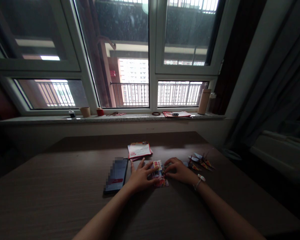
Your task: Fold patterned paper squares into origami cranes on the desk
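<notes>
A small printed paper [159,174] in red, white and dark colours lies on the brown wooden table [65,200] in front of me. My left hand [140,176] rests on its left side with the fingers spread and pressing down on it. My right hand [178,170] touches its right edge with the fingers curled in a pinch on the paper. A white band sits on my right wrist [199,181]. Part of the paper is hidden under my fingers.
A dark phone [116,175] lies left of my left hand. A stack of red and white leaflets [139,150] lies behind the paper. Several folded paper figures [201,162] sit to the right. The windowsill [110,118] holds cups, papers and a tall flask [204,101].
</notes>
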The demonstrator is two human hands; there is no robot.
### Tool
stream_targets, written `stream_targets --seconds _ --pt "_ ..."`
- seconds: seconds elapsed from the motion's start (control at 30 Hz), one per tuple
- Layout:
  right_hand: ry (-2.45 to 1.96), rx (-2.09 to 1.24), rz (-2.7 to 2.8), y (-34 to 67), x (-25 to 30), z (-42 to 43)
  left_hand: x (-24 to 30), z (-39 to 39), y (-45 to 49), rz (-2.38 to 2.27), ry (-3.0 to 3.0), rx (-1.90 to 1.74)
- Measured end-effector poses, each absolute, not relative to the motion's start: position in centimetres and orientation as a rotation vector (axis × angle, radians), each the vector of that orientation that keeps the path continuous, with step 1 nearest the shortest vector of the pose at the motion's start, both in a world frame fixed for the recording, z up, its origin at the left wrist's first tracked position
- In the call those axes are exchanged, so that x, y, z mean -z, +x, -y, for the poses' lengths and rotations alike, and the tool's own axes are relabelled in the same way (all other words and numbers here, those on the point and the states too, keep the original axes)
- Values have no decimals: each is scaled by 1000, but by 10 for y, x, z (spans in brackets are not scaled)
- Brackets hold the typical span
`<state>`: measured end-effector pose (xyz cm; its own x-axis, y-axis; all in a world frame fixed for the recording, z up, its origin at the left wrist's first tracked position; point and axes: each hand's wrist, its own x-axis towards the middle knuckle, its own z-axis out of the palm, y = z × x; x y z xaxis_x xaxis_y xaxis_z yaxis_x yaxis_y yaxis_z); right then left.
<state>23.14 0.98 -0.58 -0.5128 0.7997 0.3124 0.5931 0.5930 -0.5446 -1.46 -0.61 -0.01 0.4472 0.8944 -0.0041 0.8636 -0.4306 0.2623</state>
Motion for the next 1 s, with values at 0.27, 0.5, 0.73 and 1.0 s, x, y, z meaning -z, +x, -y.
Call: stream_targets --seconds 0.27,0.5,0.73,1.0 --pt "-1187 -263 2227 219 18 -12 -5 11 -14 -1519 2426 -77" --pt "-1293 -98 2182 210 21 -17 -6 11 -14 -1522 2413 -68" --pt "-1384 29 2196 201 15 -21 -5 11 -14 -1521 2411 -79" --pt "-1440 116 2222 195 13 -32 -6 11 -13 -1539 2418 -75"
